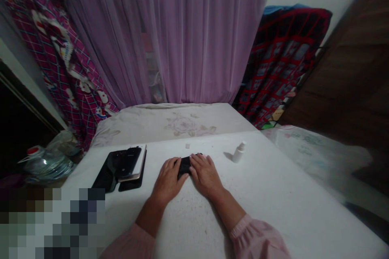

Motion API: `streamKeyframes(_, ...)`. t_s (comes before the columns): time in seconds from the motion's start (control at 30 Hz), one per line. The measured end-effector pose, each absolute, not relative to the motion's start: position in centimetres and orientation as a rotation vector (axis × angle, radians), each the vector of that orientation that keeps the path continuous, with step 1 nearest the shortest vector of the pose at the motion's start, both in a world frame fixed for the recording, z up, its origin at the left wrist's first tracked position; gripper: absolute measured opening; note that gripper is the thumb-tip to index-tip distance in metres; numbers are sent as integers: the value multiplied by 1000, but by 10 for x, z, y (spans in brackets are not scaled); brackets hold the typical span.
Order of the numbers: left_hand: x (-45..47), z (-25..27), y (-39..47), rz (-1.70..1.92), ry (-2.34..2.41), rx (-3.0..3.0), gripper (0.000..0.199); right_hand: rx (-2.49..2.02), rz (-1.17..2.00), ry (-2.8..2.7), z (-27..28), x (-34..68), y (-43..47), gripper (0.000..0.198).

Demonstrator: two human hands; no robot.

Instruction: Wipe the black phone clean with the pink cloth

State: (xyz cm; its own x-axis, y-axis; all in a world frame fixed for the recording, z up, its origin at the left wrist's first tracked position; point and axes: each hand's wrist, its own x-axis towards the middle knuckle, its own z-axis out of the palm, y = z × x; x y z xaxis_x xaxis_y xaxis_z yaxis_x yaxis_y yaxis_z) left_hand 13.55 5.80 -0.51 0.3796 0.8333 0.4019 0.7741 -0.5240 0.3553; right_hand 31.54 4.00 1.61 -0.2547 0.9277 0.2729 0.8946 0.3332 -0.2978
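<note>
A small black flat piece (184, 166), perhaps folded cloth, lies on the white tabletop (188, 218) between my hands; its edges are partly covered, so I cannot tell its exact kind. My left hand (170, 180) holds its left side, with the thumb at the near edge and the fingers at the far side. Over its right part lies my right hand (206, 174), palm down, with the fingers stretched forward. A small white spray bottle (238, 152) stands upright to the right of my right hand. Beyond the piece lies a tiny pale square (187, 146).
Left of my hands, several phones or tablets are stacked, with a black phone (131, 162) on top and a black tablet (107, 172) beside. A floral cloth (182, 123) covers the far end, before a purple curtain (197, 40). A large water bottle (48, 164) stands at left.
</note>
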Motion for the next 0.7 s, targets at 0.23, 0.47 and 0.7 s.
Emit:
streamKeyframes(0.23,135,-6,59,832,1462,2519,49,-1833,35,-2054,11,316,46,46)
streamKeyframes(0.47,134,-2,59,816,1434,2504,52,-1580,66,-2248,14,316,41,45)
streamKeyframes(0.7,133,-1,58,787,1411,2485,54,-1794,21,-2072,10,317,45,44)
